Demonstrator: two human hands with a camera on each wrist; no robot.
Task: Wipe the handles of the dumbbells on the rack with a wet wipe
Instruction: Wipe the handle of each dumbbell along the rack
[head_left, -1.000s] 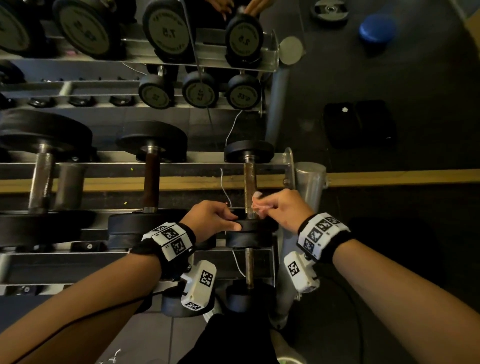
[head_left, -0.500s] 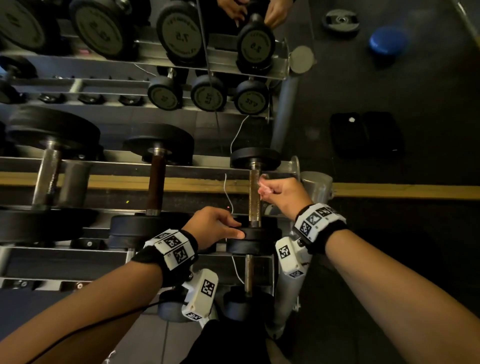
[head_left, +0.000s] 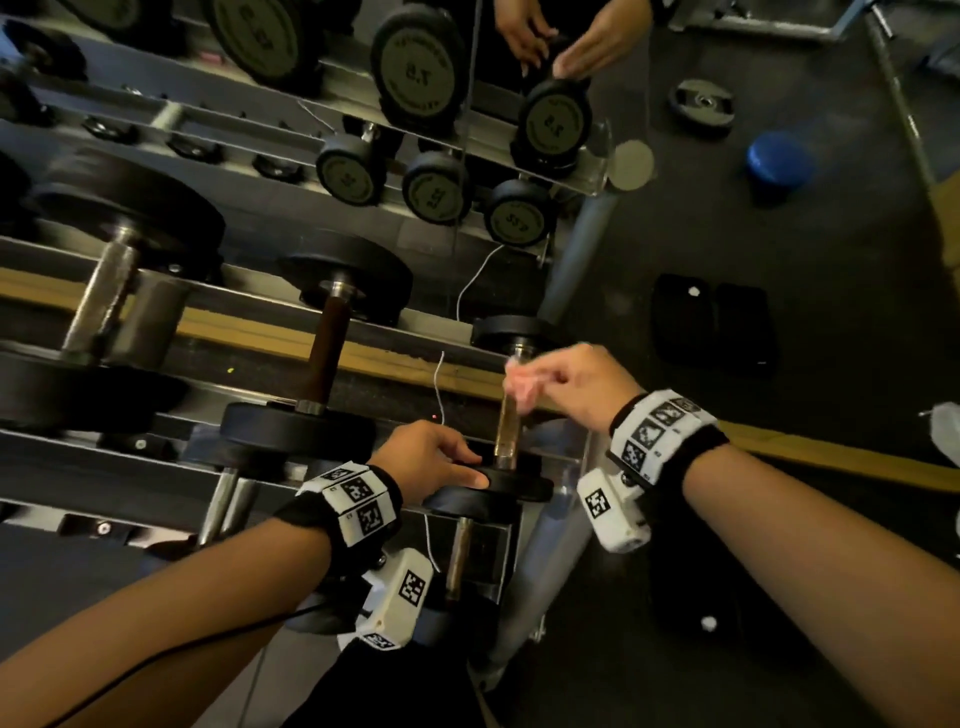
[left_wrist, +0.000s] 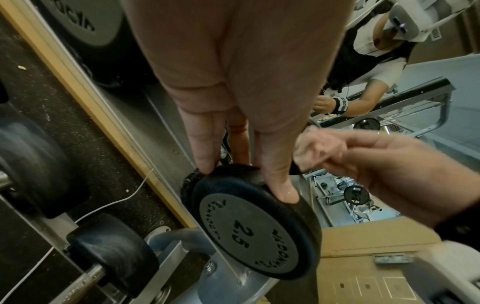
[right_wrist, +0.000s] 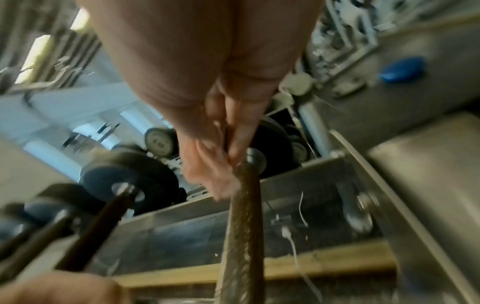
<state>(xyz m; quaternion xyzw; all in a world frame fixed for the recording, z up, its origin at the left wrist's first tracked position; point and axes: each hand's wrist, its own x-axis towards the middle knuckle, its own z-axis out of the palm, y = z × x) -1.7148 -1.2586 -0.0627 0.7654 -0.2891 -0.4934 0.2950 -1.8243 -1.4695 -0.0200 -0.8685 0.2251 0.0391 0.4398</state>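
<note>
A small 2.5 dumbbell lies at the right end of the rack, its knurled metal handle (head_left: 506, 421) (right_wrist: 240, 226) pointing away from me. My left hand (head_left: 439, 460) (left_wrist: 241, 156) grips the near black weight plate (head_left: 511, 483) (left_wrist: 255, 228) by its rim, thumb and fingers curled over the edge. My right hand (head_left: 545, 376) (right_wrist: 223, 148) pinches a pale crumpled wet wipe (head_left: 519, 382) (left_wrist: 315, 151) (right_wrist: 210, 174) against the far end of the handle, close to the far plate (head_left: 511, 330).
Bigger dumbbells (head_left: 324, 358) sit to the left on the same rack rail (head_left: 156, 457). A mirror behind reflects the rack and my hands. A white cable (head_left: 439, 389) hangs by the handle. On the dark floor lie a blue disc (head_left: 776, 158) and black pads (head_left: 714, 322).
My right hand has slid the wipe along the handle from near the front plate to the far end. The left hand has kept its hold on the near plate.
</note>
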